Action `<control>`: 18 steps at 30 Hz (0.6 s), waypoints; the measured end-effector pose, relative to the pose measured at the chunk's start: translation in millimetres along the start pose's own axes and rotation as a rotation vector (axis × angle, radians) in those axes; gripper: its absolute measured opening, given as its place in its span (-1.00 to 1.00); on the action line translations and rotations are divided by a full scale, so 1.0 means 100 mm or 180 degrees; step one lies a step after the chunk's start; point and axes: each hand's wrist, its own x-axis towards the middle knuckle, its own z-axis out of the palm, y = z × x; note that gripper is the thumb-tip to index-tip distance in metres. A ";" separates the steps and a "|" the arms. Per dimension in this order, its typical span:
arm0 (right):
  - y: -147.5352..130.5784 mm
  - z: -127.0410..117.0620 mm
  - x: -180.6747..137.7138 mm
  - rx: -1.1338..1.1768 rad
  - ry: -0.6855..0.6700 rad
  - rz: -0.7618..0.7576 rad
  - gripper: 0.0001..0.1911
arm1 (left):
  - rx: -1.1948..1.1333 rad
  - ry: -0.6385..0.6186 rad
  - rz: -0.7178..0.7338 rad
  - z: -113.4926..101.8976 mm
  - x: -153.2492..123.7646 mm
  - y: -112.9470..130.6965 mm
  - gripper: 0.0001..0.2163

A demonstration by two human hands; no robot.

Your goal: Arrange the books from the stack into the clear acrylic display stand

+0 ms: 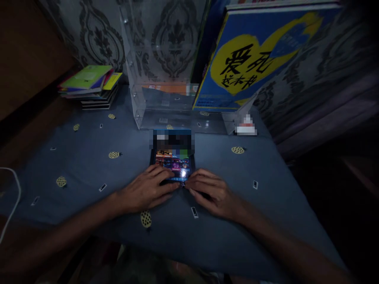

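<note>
A flat, dark-edged tablet-like thing (172,163) with rows of colourful pictures lies on the cloth-covered table; its upper part is blurred out, and a bright glare spot sits near its lower right. My left hand (148,187) rests at its lower left corner, fingers stretched out over the edge and thumb pointing along the bottom. At the lower right corner, my right hand (211,191) has its fingertips pinched together by the bottom edge. Whatever small thing may be between those fingertips is too small to make out. Both hands' tips nearly meet there.
Behind the tablet stands a clear acrylic rack (183,118), with a blue and yellow book (237,63) leaning in it. A stack of thin books (89,85) is at the back left. A white cable (18,185) curves at the left edge. A pixelated object (246,127) sits right of the rack.
</note>
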 end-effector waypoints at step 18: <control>0.49 0.28 0.83 -0.0577 -0.0434 0.0569 -0.62 | -0.0066 0.0188 -0.0249 0.08 0.00 -0.17 -0.65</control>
